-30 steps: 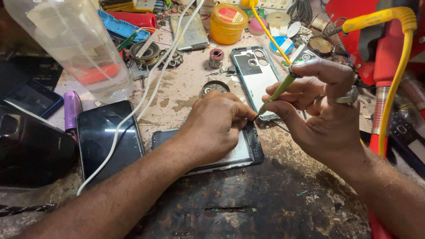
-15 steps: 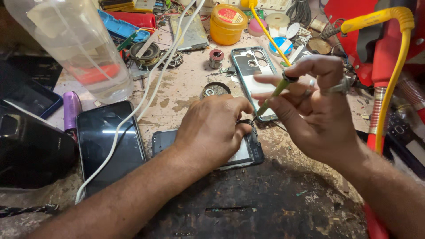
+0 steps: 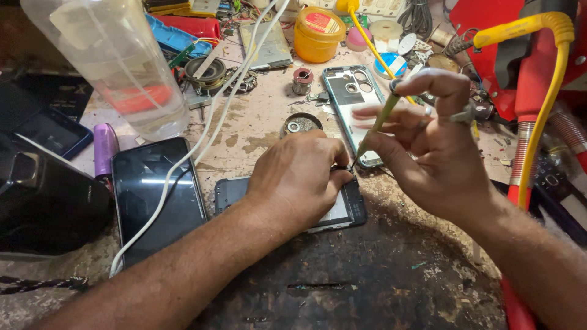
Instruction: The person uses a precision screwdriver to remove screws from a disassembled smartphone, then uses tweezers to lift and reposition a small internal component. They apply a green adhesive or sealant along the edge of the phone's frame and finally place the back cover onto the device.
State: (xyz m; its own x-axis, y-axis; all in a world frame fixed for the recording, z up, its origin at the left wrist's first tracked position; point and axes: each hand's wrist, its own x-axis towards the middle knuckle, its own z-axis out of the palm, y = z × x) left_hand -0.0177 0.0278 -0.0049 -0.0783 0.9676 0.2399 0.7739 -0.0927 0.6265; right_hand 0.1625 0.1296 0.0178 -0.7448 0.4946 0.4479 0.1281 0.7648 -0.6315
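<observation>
Head view of a cluttered repair table [image 3: 257, 131]. The left hand [image 3: 299, 177] lies palm-down on an opened smartphone [image 3: 345, 211], fingers curled and pressed against its upper edge, holding it flat on the table near the dark, worn front edge. The right hand [image 3: 437, 143] pinches a thin green-handled screwdriver [image 3: 373, 128] between thumb and fingers; the tool slants down to the left, its tip meeting the phone's upper right corner just beside the left fingertips. Behind the hands lies a teal phone back frame [image 3: 348, 91] with camera cut-outs, partly hidden by the right hand. To the left, a black smartphone [image 3: 156, 195] lies screen-up with a white cable [image 3: 202, 137] running across it. Further left stand a clear plastic bottle [image 3: 116, 67] and a purple cylinder [image 3: 104, 146]. A yellow jar [image 3: 318, 33] sits at the back; a yellow cable [image 3: 547, 91] curves down at the right.
</observation>
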